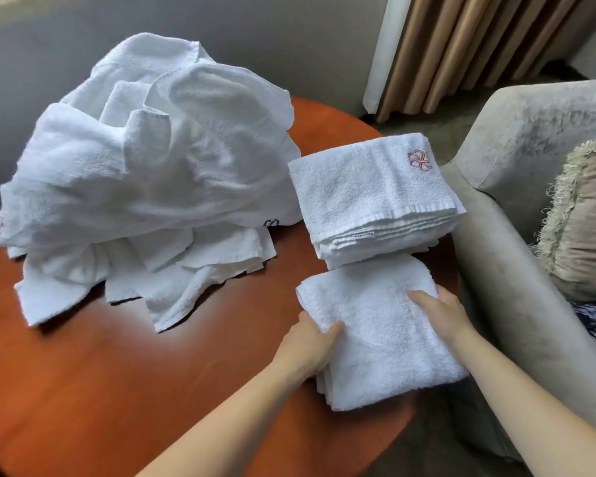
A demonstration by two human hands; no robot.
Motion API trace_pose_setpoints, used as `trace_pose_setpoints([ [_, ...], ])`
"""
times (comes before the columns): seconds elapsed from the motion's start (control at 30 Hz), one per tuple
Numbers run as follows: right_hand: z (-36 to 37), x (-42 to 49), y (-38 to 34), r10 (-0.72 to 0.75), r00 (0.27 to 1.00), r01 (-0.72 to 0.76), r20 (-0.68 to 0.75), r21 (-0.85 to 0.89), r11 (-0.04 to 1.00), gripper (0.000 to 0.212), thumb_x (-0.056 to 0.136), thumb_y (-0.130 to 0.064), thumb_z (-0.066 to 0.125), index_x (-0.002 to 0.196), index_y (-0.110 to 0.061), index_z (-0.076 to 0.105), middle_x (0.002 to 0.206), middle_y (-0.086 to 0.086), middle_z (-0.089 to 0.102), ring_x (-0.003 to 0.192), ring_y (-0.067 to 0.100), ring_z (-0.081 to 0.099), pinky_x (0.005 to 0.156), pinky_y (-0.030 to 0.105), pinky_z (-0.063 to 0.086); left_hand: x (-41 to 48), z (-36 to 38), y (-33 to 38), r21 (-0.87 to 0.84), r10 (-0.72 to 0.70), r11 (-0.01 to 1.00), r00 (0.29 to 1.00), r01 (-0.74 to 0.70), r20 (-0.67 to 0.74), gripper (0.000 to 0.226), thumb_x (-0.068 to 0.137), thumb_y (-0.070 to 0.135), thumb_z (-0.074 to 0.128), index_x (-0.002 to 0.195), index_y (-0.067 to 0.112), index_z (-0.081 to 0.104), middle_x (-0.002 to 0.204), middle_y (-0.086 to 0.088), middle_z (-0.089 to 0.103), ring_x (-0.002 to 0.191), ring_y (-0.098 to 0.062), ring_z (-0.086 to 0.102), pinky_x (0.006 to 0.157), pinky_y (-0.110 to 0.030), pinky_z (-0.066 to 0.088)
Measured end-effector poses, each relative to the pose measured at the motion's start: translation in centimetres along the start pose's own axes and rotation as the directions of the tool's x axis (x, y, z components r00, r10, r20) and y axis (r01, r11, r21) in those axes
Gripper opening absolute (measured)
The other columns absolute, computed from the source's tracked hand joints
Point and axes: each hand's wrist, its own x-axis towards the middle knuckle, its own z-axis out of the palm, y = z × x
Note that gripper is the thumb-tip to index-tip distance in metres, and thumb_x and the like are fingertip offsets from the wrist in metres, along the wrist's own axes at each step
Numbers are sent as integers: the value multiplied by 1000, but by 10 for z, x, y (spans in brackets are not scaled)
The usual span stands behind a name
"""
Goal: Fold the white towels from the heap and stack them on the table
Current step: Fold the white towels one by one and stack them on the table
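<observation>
White towels, folded: one [379,339], at the near right edge of the counter [117,390], against the front of the stack.
Hands, two: left hand [310,342] grips the towel's left edge, right hand [441,315] its right edge, thumbs on top.
Stack [358,197], one: several folded layers, exact number unclear; one red embroidered emblem [419,161] on top.
Heap [145,173], one: unfolded white towels, uncountable, counter's left.
Armchair [530,139], one, right of the counter; fringed cushion [585,228], one.
</observation>
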Motion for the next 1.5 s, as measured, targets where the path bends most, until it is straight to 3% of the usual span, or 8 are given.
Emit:
trace_pose_setpoints([
  [0.27, -15, 11, -1, -216, 965, 117, -147, -498, 859, 57, 92, -44, 55, 134, -10, 39, 128, 11, 53, 113, 32, 52, 89, 41, 43, -5, 17, 27, 105, 19, 994, 977, 4, -212, 51, 85, 59, 51, 114, 18, 39, 108, 6, 56, 94, -20, 58, 75, -35, 45],
  [0.43, -2, -10, 2, -671, 719, 423, -181, -652, 630, 45, 87, -27, 51, 124, -2, 52, 128, 17, 53, 117, 33, 48, 95, 45, 39, -12, 25, 21, 412, 445, 879, 721, -240, -530, 64, 82, 52, 53, 134, 17, 40, 133, -4, 48, 118, -21, 46, 88, -34, 46],
  [0.5, 8, -16, 10, -782, 617, 539, -93, -674, 505, 44, 83, -30, 45, 113, -3, 61, 121, 16, 60, 114, 30, 51, 95, 46, 40, -11, 32, 20, 548, 555, 792, 690, -268, -464, 61, 79, 55, 46, 129, 20, 44, 133, -7, 54, 120, -24, 49, 90, -36, 49],
  [0.67, 25, -12, 38, -645, 735, 508, 210, -800, 318, 65, 85, -49, 33, 139, -16, 48, 151, 9, 40, 141, 22, 21, 114, 40, 7, -4, 51, 7, 686, 550, 662, 817, -301, -172, 61, 86, 55, 41, 129, 14, 54, 142, -12, 50, 130, -38, 48, 99, -47, 45],
  [0.8, 24, -14, 28, -552, 799, 500, 237, -771, 394, 71, 88, -55, 21, 152, -23, 25, 162, 0, 8, 149, 18, -3, 117, 37, -10, -8, 45, 14, 654, 493, 704, 854, -278, -167, 68, 86, 58, 32, 136, 16, 51, 149, -9, 43, 137, -35, 39, 100, -43, 45],
  [0.97, 47, -40, 13, -707, 689, 618, 163, -641, 455, 34, 85, -23, 48, 107, -6, 67, 120, 11, 63, 116, 33, 59, 105, 48, 35, -30, 8, 19, 423, 408, 869, 855, -256, -320, 80, 88, 59, 22, 153, 11, 19, 161, -5, 12, 149, -18, 7, 116, -24, 4],
  [1.17, 108, -72, -62, -725, 622, 736, 298, -539, 410, 20, 87, -10, 61, 105, -15, 66, 108, -5, 65, 96, 19, 62, 73, 26, 41, -52, -88, 17, 338, 339, 923, 797, -181, -499, 59, 99, 42, 41, 149, 14, 26, 152, -1, 32, 139, -16, 29, 111, -29, 26],
  [1.5, 218, -84, -190, -727, 653, 716, 214, -488, 499, 19, 89, -13, 56, 106, -14, 65, 108, 1, 63, 91, 24, 61, 76, 32, 44, -57, -236, -15, 331, 336, 930, 731, -159, -594, 61, 99, 40, 43, 149, 12, 25, 152, -1, 31, 138, -18, 31, 108, -32, 31],
])
